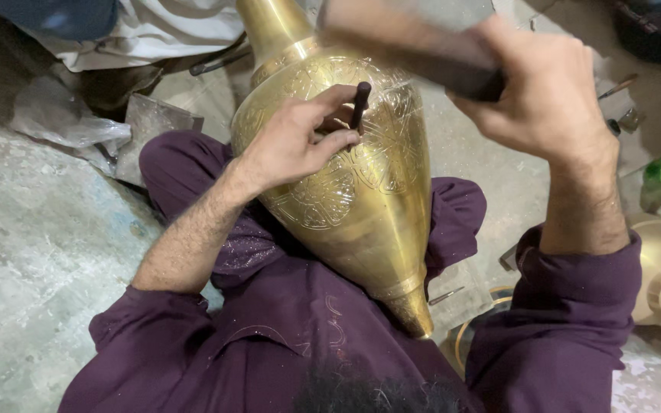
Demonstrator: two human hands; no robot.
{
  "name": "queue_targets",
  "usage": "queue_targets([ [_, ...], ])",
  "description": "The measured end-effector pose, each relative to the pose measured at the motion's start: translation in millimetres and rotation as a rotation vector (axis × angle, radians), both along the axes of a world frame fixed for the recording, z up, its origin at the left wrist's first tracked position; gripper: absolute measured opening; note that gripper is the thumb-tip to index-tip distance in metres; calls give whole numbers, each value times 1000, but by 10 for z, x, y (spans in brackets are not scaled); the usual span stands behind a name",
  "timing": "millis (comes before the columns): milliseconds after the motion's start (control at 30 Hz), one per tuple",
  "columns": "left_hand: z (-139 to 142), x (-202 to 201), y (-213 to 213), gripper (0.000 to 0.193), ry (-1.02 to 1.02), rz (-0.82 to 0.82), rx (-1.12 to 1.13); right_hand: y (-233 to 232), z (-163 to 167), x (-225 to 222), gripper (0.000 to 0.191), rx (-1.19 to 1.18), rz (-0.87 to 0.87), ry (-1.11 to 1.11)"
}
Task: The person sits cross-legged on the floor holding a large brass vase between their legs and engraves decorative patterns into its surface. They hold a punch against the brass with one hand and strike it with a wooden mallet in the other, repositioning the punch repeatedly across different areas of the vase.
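Dusty concrete floor (32, 229); engraved brass vase (361, 191) across lap; left hand (292, 141) pinches dark punch (359, 103), right hand (545, 92) grips blurred wooden mallet (407, 46).

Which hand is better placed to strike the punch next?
Right, probably. The right hand holds the hammer raised above the punch, while the left hand pins that punch against the brass vase.
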State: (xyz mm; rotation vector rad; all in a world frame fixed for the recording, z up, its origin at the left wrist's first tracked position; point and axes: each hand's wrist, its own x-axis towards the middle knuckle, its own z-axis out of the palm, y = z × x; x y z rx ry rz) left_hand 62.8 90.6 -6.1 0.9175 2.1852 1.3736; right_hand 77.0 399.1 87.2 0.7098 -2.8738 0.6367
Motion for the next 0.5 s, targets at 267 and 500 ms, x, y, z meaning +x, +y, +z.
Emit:
queue_targets([
  [267, 21, 72, -48, 37, 24, 14, 17, -120, 256, -23, 33, 222, -49, -129],
  [500, 73, 105, -23, 40, -19, 61, -12, -110, 308, 21, 35, 342, -44, -136],
])
